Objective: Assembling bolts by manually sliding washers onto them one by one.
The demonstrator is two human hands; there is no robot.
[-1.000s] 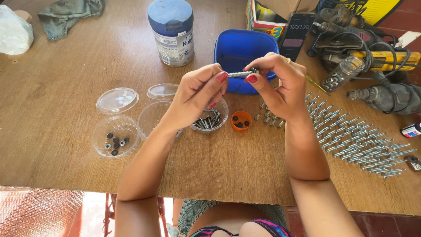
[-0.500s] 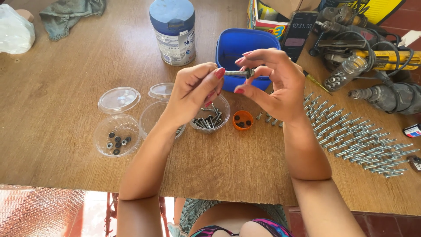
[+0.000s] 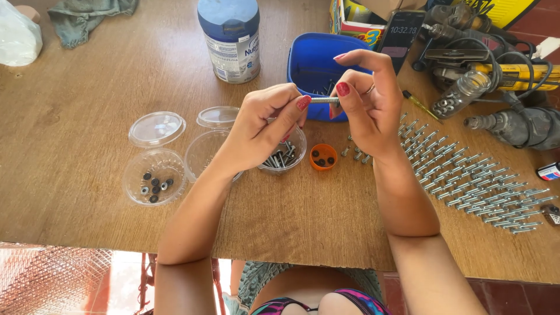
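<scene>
Both hands were raised over the table [image 3: 87,76], pinching one bolt [image 3: 324,100] between them: the left hand [image 3: 265,119] clamped its left end, the right hand [image 3: 367,102] its right end. Below lay a cup [image 3: 284,156] of screws and an orange cap [image 3: 322,157].

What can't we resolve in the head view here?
- Bolt: only its middle shows; both ends are hidden by the left hand and right hand.
- Blue tub: contents partly hidden behind the hands.
- Small clear cup: far side covered by the left hand.
- Power tools: tangled together and cut off by the right edge.
</scene>
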